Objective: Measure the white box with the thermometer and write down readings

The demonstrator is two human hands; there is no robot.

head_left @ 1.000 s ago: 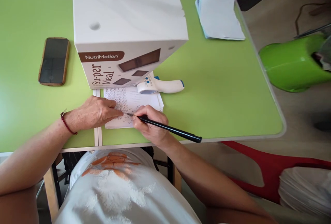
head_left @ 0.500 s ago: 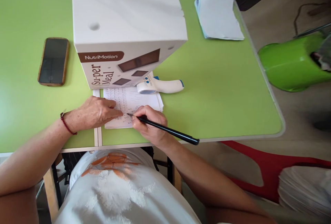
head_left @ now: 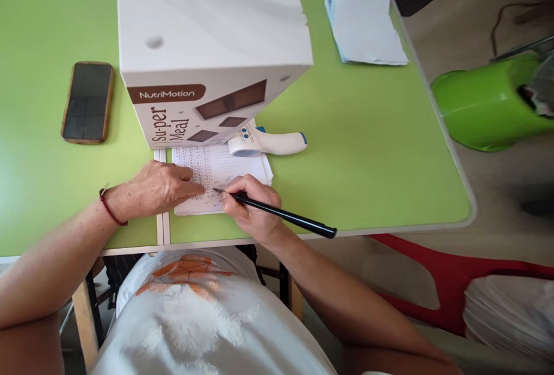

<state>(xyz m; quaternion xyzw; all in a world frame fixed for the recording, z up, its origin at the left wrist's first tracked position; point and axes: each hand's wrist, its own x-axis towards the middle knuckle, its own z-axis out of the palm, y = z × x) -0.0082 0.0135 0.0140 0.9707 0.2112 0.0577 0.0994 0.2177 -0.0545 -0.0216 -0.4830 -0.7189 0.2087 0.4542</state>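
My right hand (head_left: 253,205) is closed around a black pen (head_left: 281,212), its tip at the handwritten columns on a stack of white paper sheets (head_left: 220,164). My left hand (head_left: 162,187) rests on the left part of the sheets, index finger stretched toward the pen tip, nothing held. Its other fingers are partly hidden. A white handheld thermometer (head_left: 277,143) with blue details lies across the sheets' upper right. Directly behind them a large white NutriMotion box (head_left: 212,29) stands upright and hides the sheets' far edge.
A phone (head_left: 88,102) in a brown case lies left of the box on the green table (head_left: 367,150). Folded white paper (head_left: 366,20) sits at the far right corner. Beyond the right edge are a green bin (head_left: 480,109) and a red chair (head_left: 450,282).
The pen's rear end has swung slightly up and to the right. My left hand stays in place on the sheets; the view has shifted a little.
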